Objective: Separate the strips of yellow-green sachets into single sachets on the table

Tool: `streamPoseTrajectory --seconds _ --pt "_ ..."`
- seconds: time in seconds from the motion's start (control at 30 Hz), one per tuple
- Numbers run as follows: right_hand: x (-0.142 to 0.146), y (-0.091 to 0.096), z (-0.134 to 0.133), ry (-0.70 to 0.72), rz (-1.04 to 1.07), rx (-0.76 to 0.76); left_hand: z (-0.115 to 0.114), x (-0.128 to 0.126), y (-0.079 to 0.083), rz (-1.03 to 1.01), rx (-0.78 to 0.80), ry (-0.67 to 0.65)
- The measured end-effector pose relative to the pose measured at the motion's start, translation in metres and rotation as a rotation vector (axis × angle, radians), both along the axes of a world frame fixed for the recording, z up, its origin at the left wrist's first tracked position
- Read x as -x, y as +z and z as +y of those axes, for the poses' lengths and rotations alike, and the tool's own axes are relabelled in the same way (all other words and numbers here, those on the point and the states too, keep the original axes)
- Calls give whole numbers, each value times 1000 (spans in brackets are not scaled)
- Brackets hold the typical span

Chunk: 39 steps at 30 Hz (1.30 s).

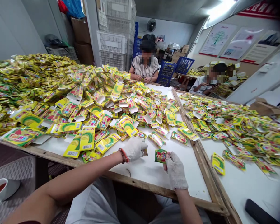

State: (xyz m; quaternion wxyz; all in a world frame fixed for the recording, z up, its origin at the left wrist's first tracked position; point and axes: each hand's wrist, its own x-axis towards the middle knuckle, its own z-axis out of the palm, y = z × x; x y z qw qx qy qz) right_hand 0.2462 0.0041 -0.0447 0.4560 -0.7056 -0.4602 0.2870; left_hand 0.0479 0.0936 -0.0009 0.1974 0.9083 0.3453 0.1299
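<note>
**Head cam: sachet (160,156) getting pinched over a huge yellow packet pile (60,93)**

The right hand (176,171) is closing on the sachet, holding it just above the white surface (189,174). Right beside it, the left hand (134,148) is curling around a small brownish bit (144,152), though it's too small to tell what that is. Both hands are wearing white knit gloves, and a beaded bracelet (122,155) is sitting on the left wrist. The pile is spreading across the surface just ahead of the hands, with loose packets reaching almost to them. More packets are lying on a second wood-framed surface (235,130) off to the right. Across the pile, a co-worker in a striped shirt (144,66) is resting both hands near the packets, another person (207,84) is sitting further right, and white plastic crates (114,40) are standing stacked in the back.
</note>
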Motion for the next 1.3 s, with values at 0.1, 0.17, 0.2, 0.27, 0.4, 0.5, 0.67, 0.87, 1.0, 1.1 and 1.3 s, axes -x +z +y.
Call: streamPoseTrajectory --seconds 0.1,0.17,0.2,0.27,0.4,0.5,0.67,0.87,1.0,1.1,1.3 --pt "8 8 -7 5 49 -3 -2 3 0 -294 271 149" --pt "16 14 -8 5 33 -29 -10 2 -3 -510 543 242" --pt "21 17 -7 2 34 -40 -14 1 -4 -640 707 294" --pt "30 19 -4 -7 68 -43 -25 0 -7 -867 972 378" --pt "50 16 2 -68 142 2 -45 -1 -9 -1121 1134 469" --pt "63 13 1 -103 182 3 -54 -1 -13 -1167 1114 482" --pt "70 17 -9 -55 169 -34 -61 -5 -24 -1197 1024 586" --pt "68 21 -1 242 369 -9 -66 12 -22 -863 681 477" --pt "68 2 3 137 411 43 -46 59 -1 -294 89 512" --pt "68 -9 2 106 391 70 -22 94 10 167 -143 661" --pt "73 2 -1 140 473 -33 -8 112 18 120 -27 546"
